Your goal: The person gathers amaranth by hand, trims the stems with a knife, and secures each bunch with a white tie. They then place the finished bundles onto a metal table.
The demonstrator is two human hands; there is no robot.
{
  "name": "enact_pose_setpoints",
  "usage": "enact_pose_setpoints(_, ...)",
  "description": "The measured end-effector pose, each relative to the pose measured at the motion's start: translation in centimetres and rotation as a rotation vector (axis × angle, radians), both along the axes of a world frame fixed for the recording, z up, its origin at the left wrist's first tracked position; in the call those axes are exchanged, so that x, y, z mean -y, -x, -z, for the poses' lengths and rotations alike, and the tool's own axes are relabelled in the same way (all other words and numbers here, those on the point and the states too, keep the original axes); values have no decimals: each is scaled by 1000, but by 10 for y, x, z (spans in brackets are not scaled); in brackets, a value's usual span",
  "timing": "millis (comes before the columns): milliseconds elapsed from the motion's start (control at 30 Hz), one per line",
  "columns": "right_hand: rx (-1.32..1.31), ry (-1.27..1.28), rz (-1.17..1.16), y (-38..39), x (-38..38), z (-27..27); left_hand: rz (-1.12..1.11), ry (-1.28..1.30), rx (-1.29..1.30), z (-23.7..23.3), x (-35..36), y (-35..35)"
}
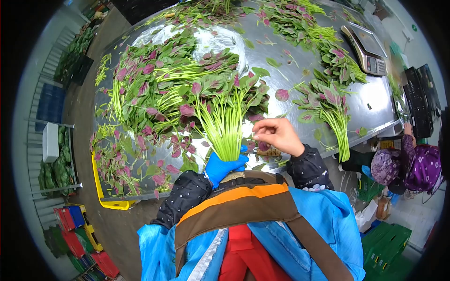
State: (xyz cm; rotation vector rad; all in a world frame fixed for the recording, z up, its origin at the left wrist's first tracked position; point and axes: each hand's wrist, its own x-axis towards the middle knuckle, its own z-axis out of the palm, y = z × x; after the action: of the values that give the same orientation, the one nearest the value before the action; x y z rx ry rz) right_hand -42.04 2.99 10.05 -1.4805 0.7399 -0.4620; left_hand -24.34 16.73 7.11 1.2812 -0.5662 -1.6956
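Observation:
My left hand, in a blue glove, is wrapped round the lower stems of a bunch of red-and-green amaranth, its leaves pointing away from me. Just right of those stems, my bare right hand has thumb and forefinger pinched together; whatever they hold, if anything, is too small to make out. A large heap of loose amaranth lies behind and left of the held bunch. To the right rests a separate amaranth bunch, its stems reaching over the table's near edge.
The metal table carries scattered leaves, clear plastic and more bunches along its right side. A weighing scale stands at the far right. A yellow crate sits below the left edge. Another person is at the right.

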Motion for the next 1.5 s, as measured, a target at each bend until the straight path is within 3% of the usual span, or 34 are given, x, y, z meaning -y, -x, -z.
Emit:
enact_pose_setpoints(100, -304, 169, 7, -18, -5, 10, 28, 20, -18, 3, -1, -1)
enact_pose_setpoints(167, -166, -145, -128, -22, -6, 30, 54, 100, 33, 1, -1, 1)
enact_pose_setpoints(267, 110, -320, -41, -41, -29, 48, 122, 139, 44, 5, -2, 1)
enact_pose_setpoints(433, 193, -577, -110, -46, -33, 45, 136, 114, -81, 16, -3, -1)
enact_pose_setpoints(467, 229, -609, -137, -44, -33, 41, 159, 144, -11, 19, -4, -1)
enact_pose_setpoints(533, 257, -565, -167, -48, -38, 48, 203, 207, 132, 25, -4, -2)
enact_pose_setpoints(733, 276, -516, -224, -45, -38, 52, 183, 140, 9, 24, -6, -4)
enact_pose_setpoints(933, 386, -594, -205, -52, -49, 32, 288, 257, 226, 21, -6, 0)
enact_pose_setpoints(1033, 326, -393, -199, -53, -45, 38, 155, 208, 144, 12, -6, 3)
enact_pose_setpoints(1167, -238, 106, 113, -30, -21, 35, 40, 187, 119, 22, -10, 2)
enact_pose_setpoints(1200, -64, 132, 249, -28, -17, 32, 22, 172, 107, 18, -11, 3)
enact_pose_setpoints(1300, 284, 185, 248, -33, 1, -11, 39, 170, 152, 16, -10, 5)
enact_pose_setpoints(1400, -31, 655, 186, -53, 13, -47, 64, 192, 193, 9, -8, 6)
enact_pose_setpoints(1500, -188, 930, 169, -71, 12, -46, 87, 231, 333, 5, -8, 4)
